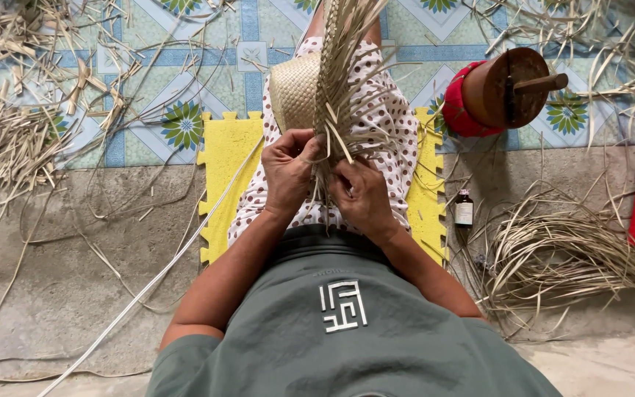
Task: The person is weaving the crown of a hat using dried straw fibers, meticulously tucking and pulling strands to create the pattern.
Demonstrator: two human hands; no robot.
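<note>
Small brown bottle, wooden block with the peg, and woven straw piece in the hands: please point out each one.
Small brown bottle [464, 209], head view, on its label.
Wooden block [507, 88], head view, on its round face.
Woven straw piece [295, 91], head view, on its finished woven part.

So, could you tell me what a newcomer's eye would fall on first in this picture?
Probably the half-woven straw piece at centre, its loose strands fanning upward, gripped by the left hand and right hand over a polka-dot lap. Under the person lies a bright yellow foam mat, and at upper right stands a round wooden form with a red band. Dry straw bundles lie at right.
</note>
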